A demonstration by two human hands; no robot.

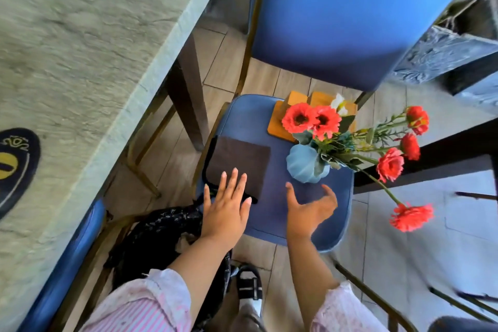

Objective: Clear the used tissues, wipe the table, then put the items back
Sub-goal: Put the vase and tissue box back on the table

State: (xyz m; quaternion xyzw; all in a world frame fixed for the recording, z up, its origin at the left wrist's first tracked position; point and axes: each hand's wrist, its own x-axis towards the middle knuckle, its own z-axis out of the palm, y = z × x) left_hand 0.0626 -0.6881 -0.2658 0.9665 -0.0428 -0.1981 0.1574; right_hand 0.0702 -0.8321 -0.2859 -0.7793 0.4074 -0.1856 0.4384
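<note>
A blue chair seat [280,213] carries three items. A dark brown folded cloth or menu [238,162] lies on its left side. A blue vase [305,164] with red flowers [312,118] stands at the right, and an orange wooden holder [285,116] sits behind it. My left hand [227,210] is flat with straight fingers, its fingertips over the near edge of the brown item. My right hand [310,210] hovers with spread fingers just in front of the vase, holding nothing. The grey-green stone table [80,62] fills the left.
A second blue chair back [350,13] stands beyond the seat. A dark round mat or logo [13,167] lies at the table's left edge. A black patterned bag [161,240] sits by my left arm. Long flower stems reach right over a dark table edge [431,153].
</note>
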